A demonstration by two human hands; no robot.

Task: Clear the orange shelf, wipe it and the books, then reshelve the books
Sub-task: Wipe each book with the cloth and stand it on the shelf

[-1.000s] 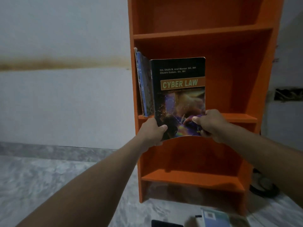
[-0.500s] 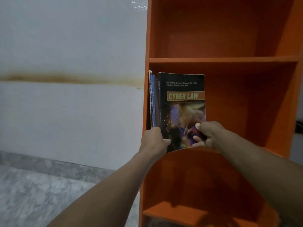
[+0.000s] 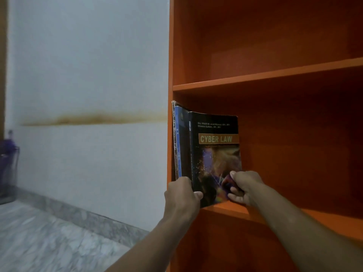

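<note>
Cyber Law paperback (image 3: 215,154) bends easily (soft cover); left hand (image 3: 181,195) and right hand (image 3: 244,188) grip its lower corners, near the spine is safer.

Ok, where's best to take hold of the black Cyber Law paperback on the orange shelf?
Its lower corners, coming from the open front. The black Cyber Law paperback stands nearly upright, spine side against a blue book by the orange shelf's left wall, so only its bottom front and right cover are free. The left hand and right hand grip there.
</note>
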